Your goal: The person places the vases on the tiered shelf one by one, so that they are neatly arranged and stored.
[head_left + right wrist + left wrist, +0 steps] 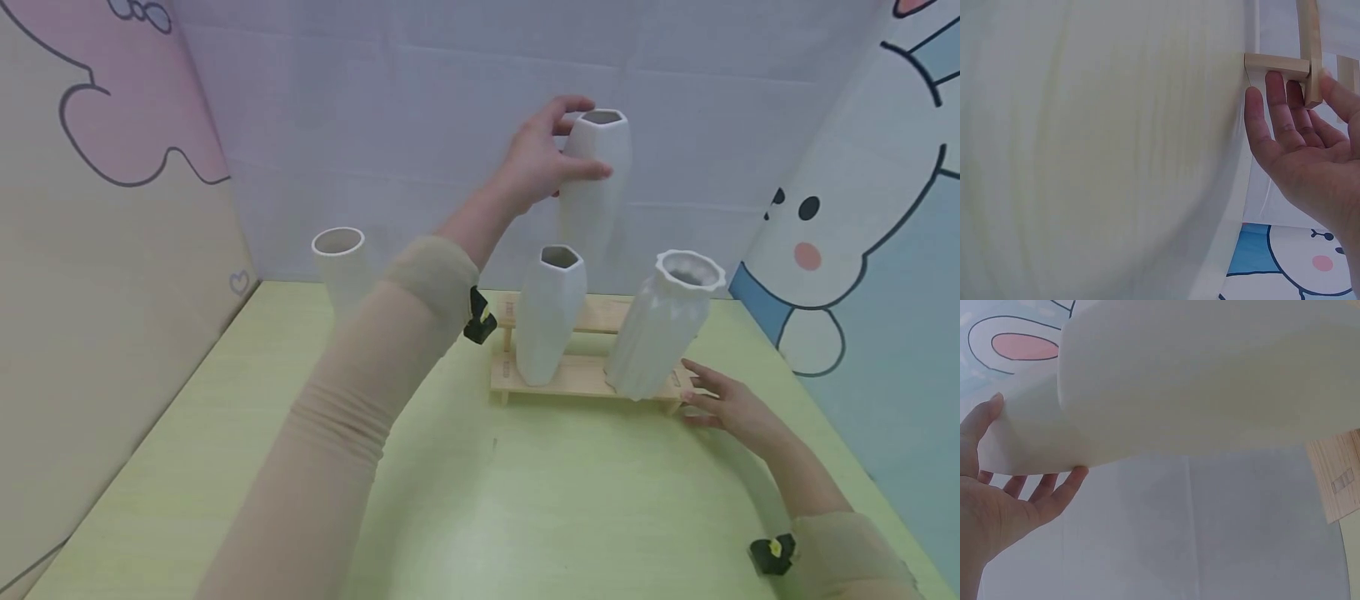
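Directions: read on the head view, with 12 o'clock toward the back wall (450, 125).
Left hand (543, 154): fingers part-spread around the upper body of a white faceted vase (596, 208), thumb across the near side, the others at the far side and rim; it has hold of this vase.
Held vase: upright or nearly so, at 12 o'clock from the middle of a two-tier wooden stand (577, 375); its lower end blends into the pale wall, so contact with the rear shelf cannot be told.
Right hand (738, 408): between 3 and 4 o'clock from the stand's middle, pinching the front shelf's end, thumb on top, fingers fairly straight and slightly spread below, beside the leg.
Front shelf: carries a second faceted vase (551, 321) toward 9 o'clock and a fluted vase with a scalloped rim (660, 333) toward 3 o'clock, the two apart.
Cylindrical vase (345, 271): well apart from the stand, between 9 and 10 o'clock, its lower part hidden by the left sleeve (337, 417).
Counter (540, 483): pale yellow-green, under the stand.
Side panels: pink cartoon (142, 108) toward 10 o'clock, white cartoon figure (840, 217) toward 2 o'clock.
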Demonstrator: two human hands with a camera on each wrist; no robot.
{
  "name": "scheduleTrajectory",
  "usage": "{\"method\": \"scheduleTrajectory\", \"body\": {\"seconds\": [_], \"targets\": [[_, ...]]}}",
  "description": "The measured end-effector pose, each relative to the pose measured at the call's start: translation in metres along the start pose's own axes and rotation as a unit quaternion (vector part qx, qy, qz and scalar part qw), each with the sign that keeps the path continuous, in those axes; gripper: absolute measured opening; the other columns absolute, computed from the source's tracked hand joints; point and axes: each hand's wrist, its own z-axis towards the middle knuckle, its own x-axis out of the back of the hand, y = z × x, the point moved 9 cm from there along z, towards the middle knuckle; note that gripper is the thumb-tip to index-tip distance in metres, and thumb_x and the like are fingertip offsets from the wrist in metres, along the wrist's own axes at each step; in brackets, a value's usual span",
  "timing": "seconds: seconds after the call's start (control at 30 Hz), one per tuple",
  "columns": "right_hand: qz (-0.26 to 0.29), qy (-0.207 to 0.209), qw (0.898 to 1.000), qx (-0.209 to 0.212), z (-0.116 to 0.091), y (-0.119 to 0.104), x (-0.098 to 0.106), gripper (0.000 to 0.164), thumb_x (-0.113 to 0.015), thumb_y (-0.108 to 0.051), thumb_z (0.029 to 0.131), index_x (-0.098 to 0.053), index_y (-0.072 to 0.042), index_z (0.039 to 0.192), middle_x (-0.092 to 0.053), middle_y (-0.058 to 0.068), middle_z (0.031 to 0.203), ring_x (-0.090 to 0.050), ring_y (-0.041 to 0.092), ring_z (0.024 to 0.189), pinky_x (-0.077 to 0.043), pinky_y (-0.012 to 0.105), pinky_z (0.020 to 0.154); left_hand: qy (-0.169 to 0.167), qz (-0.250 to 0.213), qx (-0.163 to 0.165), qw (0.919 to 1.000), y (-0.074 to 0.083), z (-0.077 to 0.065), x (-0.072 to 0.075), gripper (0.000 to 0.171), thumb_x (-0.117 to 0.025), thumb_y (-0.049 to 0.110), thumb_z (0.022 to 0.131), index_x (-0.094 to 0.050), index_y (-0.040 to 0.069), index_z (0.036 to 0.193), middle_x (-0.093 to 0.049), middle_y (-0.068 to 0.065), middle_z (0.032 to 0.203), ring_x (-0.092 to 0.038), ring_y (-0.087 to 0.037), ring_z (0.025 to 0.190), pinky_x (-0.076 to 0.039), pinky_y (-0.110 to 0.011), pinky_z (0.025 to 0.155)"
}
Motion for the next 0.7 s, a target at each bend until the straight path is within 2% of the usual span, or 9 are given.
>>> {"method": "scheduleTrajectory", "body": {"seconds": [0.23,0.5,0.7], "targets": [[0.002,0.000,1.000,-0.004,-0.002,0.001,0.000,0.074,-0.050,-0.030,0.098,-0.005,-0.005,0.151,-0.009,0.038,0.147,-0.041,0.050,0.123,-0.053,0.040,0.086,-0.021,-0.004,-0.008,0.9997,0.005,0.002,-0.024,0.080,-0.085,0.019,0.069,-0.042,0.031,0.135,-0.051,0.005,0.129,-0.058,-0.015,0.103,-0.053,-0.033,0.075],[0.003,0.002,1.000,0.004,-0.001,-0.003,0.003,0.074,-0.050,-0.029,0.098,-0.005,-0.003,0.151,-0.010,0.038,0.147,-0.043,0.048,0.122,-0.053,0.039,0.086,-0.023,0.013,-0.019,0.9995,0.009,0.008,-0.045,0.080,-0.086,0.020,0.068,-0.043,0.030,0.135,-0.053,0.005,0.125,-0.056,-0.011,0.103,-0.051,-0.025,0.077],[0.009,0.002,1.000,0.009,-0.001,-0.001,0.003,0.073,-0.051,-0.026,0.098,-0.007,-0.001,0.150,-0.011,0.038,0.148,-0.049,0.040,0.118,-0.053,0.039,0.085,-0.016,0.023,-0.012,0.9995,0.001,0.010,-0.063,0.080,-0.086,0.020,0.067,-0.044,0.029,0.135,-0.054,0.006,0.123,-0.054,-0.008,0.102,-0.048,-0.020,0.079]]}}
